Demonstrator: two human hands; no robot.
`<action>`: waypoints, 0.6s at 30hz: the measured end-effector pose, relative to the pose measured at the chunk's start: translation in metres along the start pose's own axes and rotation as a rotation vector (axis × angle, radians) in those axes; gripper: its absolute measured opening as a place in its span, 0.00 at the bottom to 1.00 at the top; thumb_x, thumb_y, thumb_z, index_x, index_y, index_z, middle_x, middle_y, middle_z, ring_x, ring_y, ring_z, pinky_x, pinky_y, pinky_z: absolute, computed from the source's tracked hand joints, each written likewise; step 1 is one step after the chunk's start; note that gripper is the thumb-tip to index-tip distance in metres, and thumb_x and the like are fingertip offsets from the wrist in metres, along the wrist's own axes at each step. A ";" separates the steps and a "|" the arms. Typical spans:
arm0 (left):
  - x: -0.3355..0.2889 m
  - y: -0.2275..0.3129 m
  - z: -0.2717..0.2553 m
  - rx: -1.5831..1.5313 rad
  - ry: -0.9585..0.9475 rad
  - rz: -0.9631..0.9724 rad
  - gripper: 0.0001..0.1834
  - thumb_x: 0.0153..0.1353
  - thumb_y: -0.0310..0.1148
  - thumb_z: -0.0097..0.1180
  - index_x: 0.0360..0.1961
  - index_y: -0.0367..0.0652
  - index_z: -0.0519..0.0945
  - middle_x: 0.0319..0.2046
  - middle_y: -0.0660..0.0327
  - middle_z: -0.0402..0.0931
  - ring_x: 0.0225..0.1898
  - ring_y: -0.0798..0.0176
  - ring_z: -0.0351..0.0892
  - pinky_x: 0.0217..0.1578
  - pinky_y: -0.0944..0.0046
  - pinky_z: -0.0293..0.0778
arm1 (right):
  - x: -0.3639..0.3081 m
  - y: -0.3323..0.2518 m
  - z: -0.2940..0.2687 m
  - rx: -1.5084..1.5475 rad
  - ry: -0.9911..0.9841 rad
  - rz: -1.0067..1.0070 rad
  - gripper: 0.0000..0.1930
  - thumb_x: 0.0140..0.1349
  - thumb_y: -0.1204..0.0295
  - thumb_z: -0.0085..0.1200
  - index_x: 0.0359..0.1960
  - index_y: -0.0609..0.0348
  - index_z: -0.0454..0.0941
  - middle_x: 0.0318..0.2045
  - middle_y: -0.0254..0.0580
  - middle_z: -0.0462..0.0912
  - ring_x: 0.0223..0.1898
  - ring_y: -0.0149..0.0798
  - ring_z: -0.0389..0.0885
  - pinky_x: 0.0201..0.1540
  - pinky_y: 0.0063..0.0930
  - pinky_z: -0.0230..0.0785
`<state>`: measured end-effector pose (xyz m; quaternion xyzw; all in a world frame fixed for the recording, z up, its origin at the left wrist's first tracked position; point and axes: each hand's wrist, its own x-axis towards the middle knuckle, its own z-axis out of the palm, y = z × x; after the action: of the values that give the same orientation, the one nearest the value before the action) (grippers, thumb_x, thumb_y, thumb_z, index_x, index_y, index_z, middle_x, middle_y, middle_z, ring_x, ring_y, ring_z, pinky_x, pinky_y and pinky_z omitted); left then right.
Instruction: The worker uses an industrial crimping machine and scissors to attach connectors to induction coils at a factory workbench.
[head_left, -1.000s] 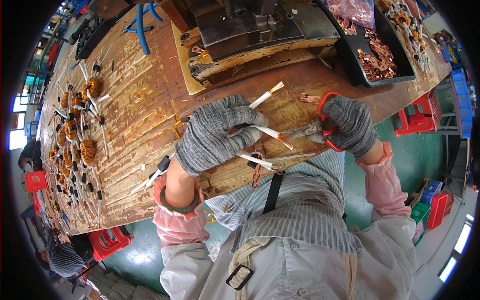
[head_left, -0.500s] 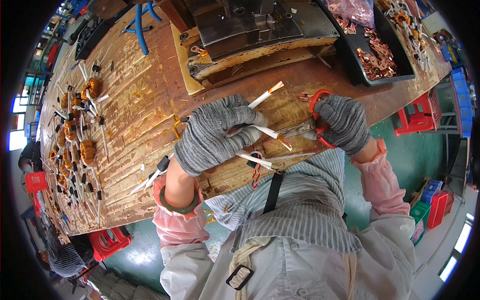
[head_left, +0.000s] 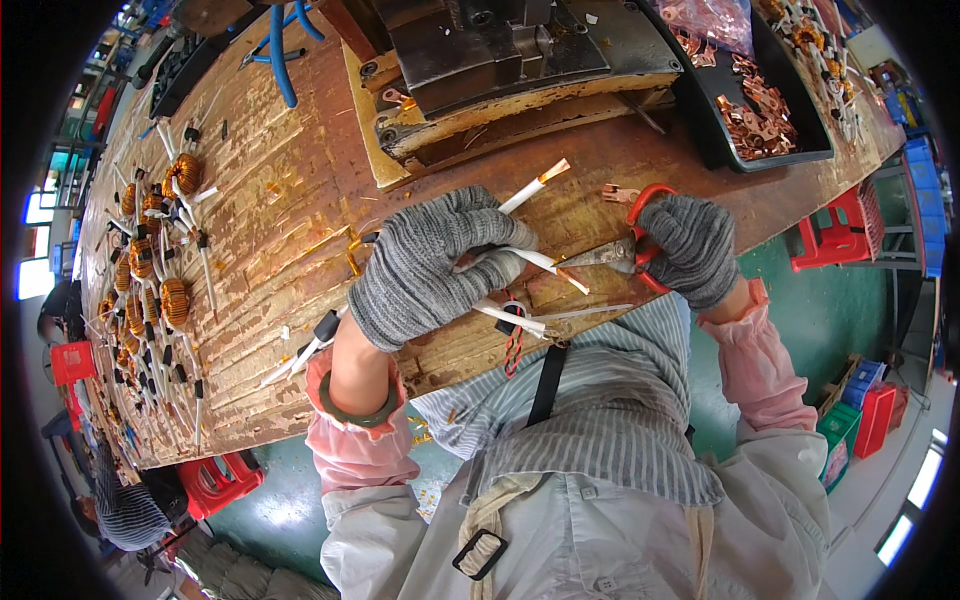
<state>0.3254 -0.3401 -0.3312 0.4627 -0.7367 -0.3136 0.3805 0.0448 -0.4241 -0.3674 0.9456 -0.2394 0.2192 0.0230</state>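
Note:
My left hand, in a grey striped knit glove, is closed around white-sleeved wires. One white wire points up and right with bare copper strands at its end. A second white wire comes out between thumb and fingers, its copper end bared. My right hand, gloved alike, grips the red-handled scissors. Their blades point left and lie right by the second wire's end; whether they touch it I cannot tell. Below my left hand, another white wire end reaches toward the table edge.
A heavy metal press stands at the far side. Right of it, a black tray holds copper terminals. Several copper-wound coils with white leads lie on the left. One copper terminal rests near the scissors. A red stool stands beyond the table.
The scissors' handles have shifted slightly right and the blades look closer together. The second wire's copper end looks narrower. My left hand has barely moved.

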 end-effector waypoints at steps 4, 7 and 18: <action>0.000 -0.004 0.002 0.018 0.031 0.040 0.10 0.45 0.28 0.64 0.32 0.41 0.81 0.23 0.61 0.73 0.21 0.64 0.68 0.23 0.66 0.64 | 0.005 0.003 0.002 0.127 0.113 -0.073 0.24 0.38 0.62 0.65 0.39 0.56 0.73 0.25 0.40 0.77 0.26 0.44 0.78 0.28 0.36 0.70; 0.000 -0.004 0.001 0.018 0.008 0.029 0.10 0.46 0.28 0.64 0.32 0.41 0.81 0.23 0.61 0.73 0.21 0.64 0.68 0.23 0.66 0.64 | 0.005 0.000 0.000 0.261 0.049 0.136 0.29 0.36 0.60 0.68 0.40 0.59 0.71 0.25 0.42 0.76 0.27 0.46 0.77 0.29 0.37 0.70; -0.001 -0.003 0.002 -0.015 0.011 -0.011 0.11 0.45 0.29 0.64 0.32 0.41 0.81 0.23 0.61 0.73 0.22 0.64 0.69 0.24 0.67 0.65 | 0.021 -0.010 -0.018 0.261 -0.022 0.007 0.26 0.39 0.53 0.66 0.33 0.60 0.74 0.28 0.45 0.75 0.30 0.48 0.76 0.32 0.36 0.69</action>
<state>0.3256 -0.3398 -0.3351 0.4656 -0.7296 -0.3187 0.3864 0.0583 -0.4222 -0.3416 0.9420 -0.2124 0.2382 -0.1035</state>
